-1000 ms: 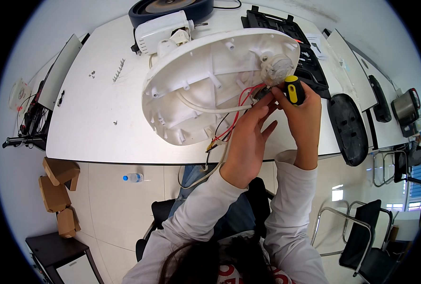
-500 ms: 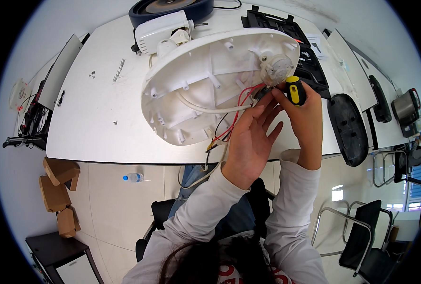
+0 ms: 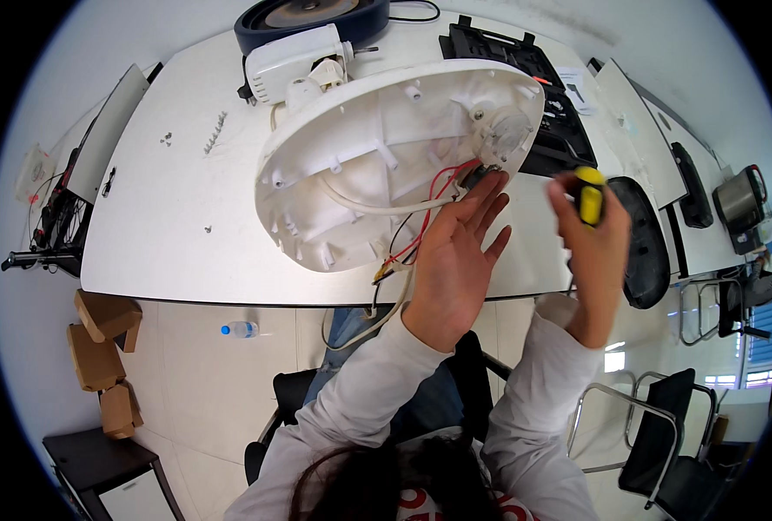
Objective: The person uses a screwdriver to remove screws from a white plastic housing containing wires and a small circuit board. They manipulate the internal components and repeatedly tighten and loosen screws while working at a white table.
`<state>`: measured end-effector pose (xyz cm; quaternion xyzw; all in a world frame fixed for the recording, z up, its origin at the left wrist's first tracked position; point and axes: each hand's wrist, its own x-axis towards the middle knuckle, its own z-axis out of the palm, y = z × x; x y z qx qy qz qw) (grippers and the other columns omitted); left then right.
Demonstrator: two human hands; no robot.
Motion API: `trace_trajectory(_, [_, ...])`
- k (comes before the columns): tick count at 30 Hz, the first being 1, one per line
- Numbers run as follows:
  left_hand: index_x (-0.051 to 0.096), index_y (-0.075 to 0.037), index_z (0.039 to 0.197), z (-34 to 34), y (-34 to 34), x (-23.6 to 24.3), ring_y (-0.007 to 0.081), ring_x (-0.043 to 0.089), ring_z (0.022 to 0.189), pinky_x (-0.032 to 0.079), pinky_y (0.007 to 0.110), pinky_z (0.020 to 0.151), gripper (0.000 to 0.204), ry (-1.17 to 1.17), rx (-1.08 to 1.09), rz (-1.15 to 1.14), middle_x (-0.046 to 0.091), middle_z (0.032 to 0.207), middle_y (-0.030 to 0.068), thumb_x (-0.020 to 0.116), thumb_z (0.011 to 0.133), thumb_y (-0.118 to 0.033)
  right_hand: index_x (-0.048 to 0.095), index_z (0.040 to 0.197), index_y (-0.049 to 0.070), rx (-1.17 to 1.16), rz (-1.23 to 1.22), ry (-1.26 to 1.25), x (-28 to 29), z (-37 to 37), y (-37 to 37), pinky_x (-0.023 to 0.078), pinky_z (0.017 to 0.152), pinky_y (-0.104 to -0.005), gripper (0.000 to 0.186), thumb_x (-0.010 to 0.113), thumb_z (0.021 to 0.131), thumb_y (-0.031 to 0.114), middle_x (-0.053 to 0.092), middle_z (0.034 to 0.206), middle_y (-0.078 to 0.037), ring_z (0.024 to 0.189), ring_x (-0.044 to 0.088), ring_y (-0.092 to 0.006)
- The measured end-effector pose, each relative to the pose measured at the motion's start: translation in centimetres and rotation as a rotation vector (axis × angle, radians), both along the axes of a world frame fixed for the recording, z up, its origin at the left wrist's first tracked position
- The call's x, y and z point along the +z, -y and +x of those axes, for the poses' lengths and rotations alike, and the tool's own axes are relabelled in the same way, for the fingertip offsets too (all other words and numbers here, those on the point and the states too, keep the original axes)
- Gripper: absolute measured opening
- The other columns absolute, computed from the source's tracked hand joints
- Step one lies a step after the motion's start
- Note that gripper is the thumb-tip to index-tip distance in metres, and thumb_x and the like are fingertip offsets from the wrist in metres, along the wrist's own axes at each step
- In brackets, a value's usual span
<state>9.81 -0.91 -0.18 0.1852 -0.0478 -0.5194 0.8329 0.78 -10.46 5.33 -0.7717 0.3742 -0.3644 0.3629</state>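
Left hand is flat and empty against the white housing, right hand grips a yellow-handled screwdriver, so those loose red wires could easily snag.

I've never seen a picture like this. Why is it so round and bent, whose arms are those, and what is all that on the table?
The picture comes from a wide fisheye camera on a person's head, looking down, so straight edges bend. The arms from the lower edge are that person's own; there is no machine. The left hand is open, fingers spread, at the red and black wires of a white plastic shell lying inside-up on the white table. The right hand holds a yellow-handled screwdriver, lifted clear of the shell. Also on the table: small screws, a white motor unit and a black tool case.
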Motion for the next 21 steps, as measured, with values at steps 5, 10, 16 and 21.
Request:
trace_trajectory(5, [0.046,-0.007,0.127,0.2,-0.2,-0.2,0.0135,0.035,0.121,0.024,0.032,0.101,0.045,0.012,0.001,0.003,0.042,0.135,0.0012,0.039,0.087,-0.026,0.056,0.095,0.000,-0.161,-0.295,0.223,0.8,-8.9,0.0,0.044,0.076,-0.0262,0.024,0.052,0.092,0.023,0.059,0.087,-0.008,0.081,0.057,-0.0136])
trace_trajectory(10, [0.046,-0.006,0.127,-0.1,0.0,0.0,0.0131,0.036,0.120,0.024,0.031,0.100,0.045,0.016,0.014,0.018,0.043,0.134,0.0011,0.038,0.087,-0.026,0.054,0.092,0.005,-0.273,-0.188,0.313,1.3,-15.2,-1.7,0.044,0.074,-0.0257,0.051,0.043,0.088,0.054,0.052,0.080,-0.006,0.079,0.053,-0.0160])
trace_trajectory(16, [0.046,-0.005,0.126,-0.2,0.4,0.2,0.0130,0.037,0.120,0.025,0.031,0.100,0.045,0.000,0.003,0.007,0.044,0.134,0.0017,0.037,0.087,-0.025,0.052,0.107,0.006,-0.232,0.022,0.817,-2.6,-14.3,-2.3,0.053,0.075,-0.0235,0.047,0.047,0.088,0.049,0.056,0.104,-0.010,0.096,0.058,-0.0169])
trace_trajectory(21, [0.047,-0.005,0.126,-0.2,0.1,0.3,0.0131,0.037,0.121,0.026,0.031,0.100,0.045,0.004,0.023,0.011,0.044,0.134,0.0020,0.038,0.086,-0.024,0.050,0.111,0.003,-0.179,0.302,1.014,-6.8,-12.1,-1.6,0.054,0.081,-0.0257,0.041,0.050,0.090,0.039,0.053,0.114,-0.017,0.098,0.058,-0.0192])
